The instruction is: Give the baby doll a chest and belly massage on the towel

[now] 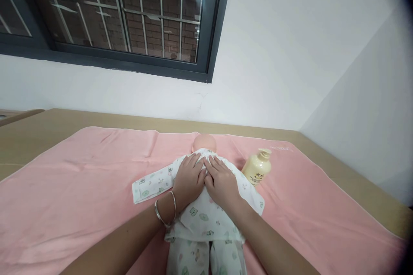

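A baby doll (204, 142) lies on a pink blanket (106, 167), its bald head pointing away from me and no facial features in sight. It wears a white printed top (206, 219) and matching trousers (189, 258). My left hand (189, 176) rests flat on the upper part of the top, fingers stretched out, with a silver bangle (166, 210) at the wrist. Beside it, my right hand (222, 180) lies flat on the same cloth, the two thumbs close together. Neither hand grips anything.
A pale yellow pump bottle (258, 166) stands, leaning in view, right of the doll. The blanket covers a wooden table (135, 121) that meets a white wall (258, 73). Above is a dark-framed window (206, 43) with metal bars.
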`<state>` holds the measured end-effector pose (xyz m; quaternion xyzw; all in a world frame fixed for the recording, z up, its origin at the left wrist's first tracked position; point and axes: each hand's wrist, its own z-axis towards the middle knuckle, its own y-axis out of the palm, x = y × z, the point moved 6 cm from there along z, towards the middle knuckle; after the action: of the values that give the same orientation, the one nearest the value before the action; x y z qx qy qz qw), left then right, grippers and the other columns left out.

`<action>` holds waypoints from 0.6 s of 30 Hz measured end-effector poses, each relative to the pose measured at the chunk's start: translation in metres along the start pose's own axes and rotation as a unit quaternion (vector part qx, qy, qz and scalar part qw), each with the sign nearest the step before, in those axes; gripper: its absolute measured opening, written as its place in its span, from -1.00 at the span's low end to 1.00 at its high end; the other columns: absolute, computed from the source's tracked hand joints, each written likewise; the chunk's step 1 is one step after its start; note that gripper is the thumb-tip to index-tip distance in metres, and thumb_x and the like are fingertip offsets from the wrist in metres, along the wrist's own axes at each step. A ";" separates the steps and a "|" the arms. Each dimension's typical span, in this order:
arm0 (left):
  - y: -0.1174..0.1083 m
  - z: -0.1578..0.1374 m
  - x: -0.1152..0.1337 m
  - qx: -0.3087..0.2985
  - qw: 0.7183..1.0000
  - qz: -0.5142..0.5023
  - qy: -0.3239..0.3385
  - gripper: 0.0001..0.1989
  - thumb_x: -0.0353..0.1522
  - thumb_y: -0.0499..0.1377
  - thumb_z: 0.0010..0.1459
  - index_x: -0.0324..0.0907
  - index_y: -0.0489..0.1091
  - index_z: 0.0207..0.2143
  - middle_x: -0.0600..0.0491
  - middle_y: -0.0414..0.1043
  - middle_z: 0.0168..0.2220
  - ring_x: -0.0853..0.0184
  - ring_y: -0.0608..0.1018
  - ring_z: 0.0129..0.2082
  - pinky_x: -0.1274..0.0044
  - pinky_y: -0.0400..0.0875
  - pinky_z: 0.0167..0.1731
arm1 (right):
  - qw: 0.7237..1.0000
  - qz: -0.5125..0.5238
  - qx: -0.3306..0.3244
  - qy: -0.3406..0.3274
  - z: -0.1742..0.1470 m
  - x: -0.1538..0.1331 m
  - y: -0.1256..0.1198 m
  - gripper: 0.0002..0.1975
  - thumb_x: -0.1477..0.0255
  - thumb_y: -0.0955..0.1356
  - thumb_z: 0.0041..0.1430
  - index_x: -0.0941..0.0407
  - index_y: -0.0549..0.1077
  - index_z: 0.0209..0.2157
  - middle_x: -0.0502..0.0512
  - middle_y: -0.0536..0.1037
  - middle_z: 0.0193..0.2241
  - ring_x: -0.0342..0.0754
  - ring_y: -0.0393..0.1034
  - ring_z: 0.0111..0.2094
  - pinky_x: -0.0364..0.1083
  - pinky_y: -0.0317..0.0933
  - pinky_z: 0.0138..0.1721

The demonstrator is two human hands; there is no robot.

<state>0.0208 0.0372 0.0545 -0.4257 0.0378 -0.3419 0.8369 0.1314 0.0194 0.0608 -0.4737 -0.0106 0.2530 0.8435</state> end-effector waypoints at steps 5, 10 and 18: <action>0.005 -0.001 -0.006 -0.005 1.000 -0.014 -0.027 -0.58 -0.38 -0.03 0.25 -0.24 0.27 0.14 -0.16 0.30 0.17 0.09 0.30 0.19 0.12 0.15 0.20 | 0.998 0.029 -0.052 0.035 0.003 0.005 0.006 -0.48 0.51 0.17 0.24 0.16 0.26 0.23 0.12 0.20 0.27 0.09 -0.01 0.32 0.15 -0.03 0.29; 0.005 -0.003 -0.008 0.006 0.999 -0.015 -0.041 -0.58 -0.35 -0.04 0.26 -0.21 0.27 0.14 -0.16 0.30 0.18 0.07 0.28 0.21 0.09 0.13 0.19 | 0.994 0.036 -0.066 0.076 0.002 0.013 0.011 -0.47 0.44 0.16 0.29 0.17 0.18 0.28 0.17 0.10 0.31 0.13 -0.12 0.34 0.21 -0.07 0.29; 0.003 0.000 0.001 -0.025 0.999 0.031 0.014 -0.54 -0.40 -0.07 0.26 -0.17 0.25 0.19 -0.18 0.27 0.18 0.05 0.29 0.17 0.07 0.14 0.15 | 0.995 -0.007 -0.089 0.041 0.005 0.008 0.010 -0.47 0.45 0.14 0.29 0.29 0.18 0.26 0.26 0.12 0.30 0.16 -0.08 0.33 0.18 -0.10 0.30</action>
<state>0.0231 0.0374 0.0523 -0.4406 0.0710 -0.3209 0.8354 0.1327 0.0306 0.0541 -0.5571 -0.0019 0.2257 0.7992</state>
